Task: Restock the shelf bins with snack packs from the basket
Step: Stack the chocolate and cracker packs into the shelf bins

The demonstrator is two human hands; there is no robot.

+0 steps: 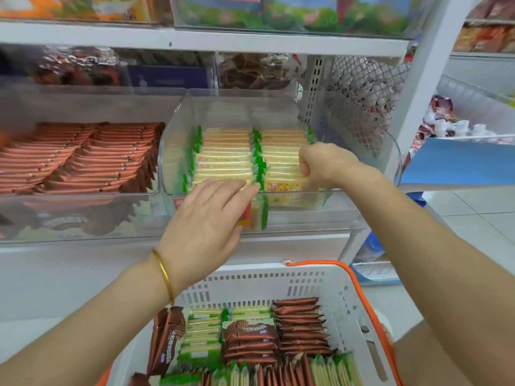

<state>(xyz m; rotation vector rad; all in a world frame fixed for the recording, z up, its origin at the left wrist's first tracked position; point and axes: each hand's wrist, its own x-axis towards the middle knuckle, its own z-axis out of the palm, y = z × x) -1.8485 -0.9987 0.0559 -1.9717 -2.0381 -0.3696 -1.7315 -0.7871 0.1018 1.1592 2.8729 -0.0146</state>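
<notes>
**Head view: restocking a shelf bin.** The clear bin (278, 93) sits on the middle shelf board (292, 246). It holds two side-by-side columns of green-edged cracker packs (225, 154), stacked on edge and leaning back.

- **Left hand** (207, 218): the fingers are straight and close together. The fingertips rest on the front pack of the left column, at the bin's front rim. A gold bangle (165, 274) circles the wrist.
- **Right hand** (320, 165): the fingers are curled inward at the right end of the right column. They seem to be pinching the front packs there, though the knuckles hide the exact contact.

Both forearms reach over the white basket (278, 277), which lies below the shelf in the foreground. An orange handle (370, 316) runs along its right side. Inside the basket, brown packs (302, 324) are stacked in rows at the right and centre. More green packs (200, 332) lie at left-centre, and a mixed row stands on edge along the near wall.

Left of the clear bin, a neighbouring bin (83, 218) holds overlapping orange-brown packs (83, 157). To the right, a white mesh basket (362, 87) holds red-and-white wrapped items. An upper shelf (195, 37) carries further bins of goods.
</notes>
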